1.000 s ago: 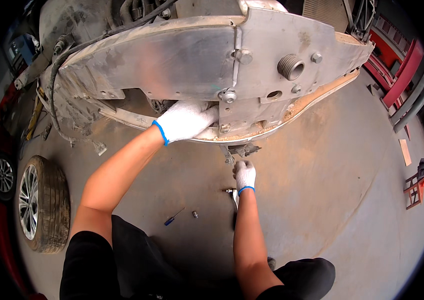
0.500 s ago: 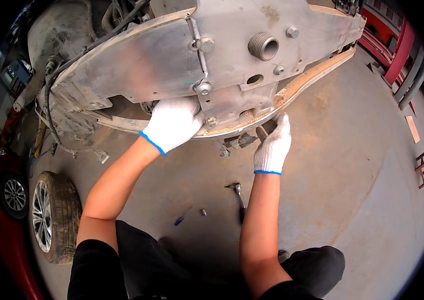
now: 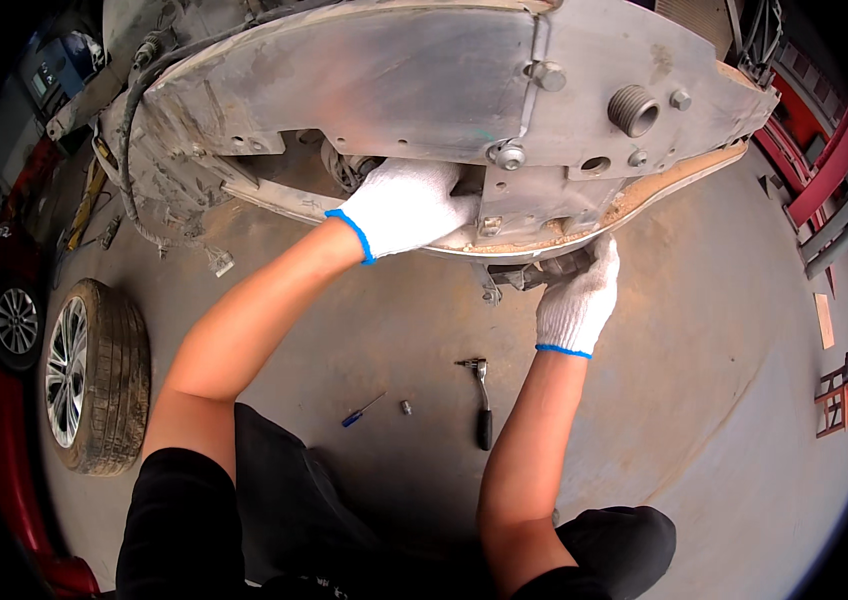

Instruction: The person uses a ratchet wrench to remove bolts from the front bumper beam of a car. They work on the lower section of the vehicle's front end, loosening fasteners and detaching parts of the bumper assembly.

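Dark part position: the dark part (image 3: 517, 279) sits beneath the curved lower lip (image 3: 664, 188), at 10 o'clock from the right hand (image 3: 579, 300) and 4 o'clock from the left hand (image 3: 409, 205); the right is nearer.
Part's long axis: roughly 9 to 3 o'clock, its 3 o'clock end at the right hand's fingers.
Right hand state: gloved, fingers curled narrow against the lip's underside; grip on the dark part cannot be told.
Left hand state: gloved, reaching between metal panel (image 3: 394, 80) and lip; fingertips hidden, hold cannot be told.
Part's look: dull, irregular, small tab (image 3: 491, 292) at its 9 o'clock end.
Floor tools: ratchet (image 3: 485, 425) between 7 and 8 o'clock from the right hand; socket (image 3: 406, 407) and screwdriver (image 3: 356, 415) farther, at 8.
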Demonstrator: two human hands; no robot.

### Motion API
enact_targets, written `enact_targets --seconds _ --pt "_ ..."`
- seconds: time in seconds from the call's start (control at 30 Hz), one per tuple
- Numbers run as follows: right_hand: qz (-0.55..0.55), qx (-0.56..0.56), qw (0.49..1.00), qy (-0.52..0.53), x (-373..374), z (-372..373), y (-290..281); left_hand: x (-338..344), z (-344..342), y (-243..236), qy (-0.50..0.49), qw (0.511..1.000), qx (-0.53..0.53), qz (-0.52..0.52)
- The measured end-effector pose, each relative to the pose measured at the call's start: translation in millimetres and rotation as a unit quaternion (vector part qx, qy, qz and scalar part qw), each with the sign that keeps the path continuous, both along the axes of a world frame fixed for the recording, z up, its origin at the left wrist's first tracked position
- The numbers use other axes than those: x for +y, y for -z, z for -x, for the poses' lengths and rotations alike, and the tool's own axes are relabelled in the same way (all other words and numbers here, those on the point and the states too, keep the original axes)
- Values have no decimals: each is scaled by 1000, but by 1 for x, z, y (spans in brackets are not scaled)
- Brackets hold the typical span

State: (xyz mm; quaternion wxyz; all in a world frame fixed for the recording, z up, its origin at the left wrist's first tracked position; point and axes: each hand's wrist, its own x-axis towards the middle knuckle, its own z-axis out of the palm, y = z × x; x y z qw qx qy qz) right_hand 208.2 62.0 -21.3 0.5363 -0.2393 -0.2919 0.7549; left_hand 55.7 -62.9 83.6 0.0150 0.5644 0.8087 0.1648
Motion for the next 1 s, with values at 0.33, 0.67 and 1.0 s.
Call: enact_targets --seconds 0.33,0.67,1.0 --pt "-21 -2 1000 -6 -3 3 1 0 17 17 39 992 -104 -66" --pt "-37 -12 999 25 3 12 13 0 15 21 0 995 -72 -63" --pt "-27 17 999 28 -3 6 7 5 6 25 -34 992 -55 -105"
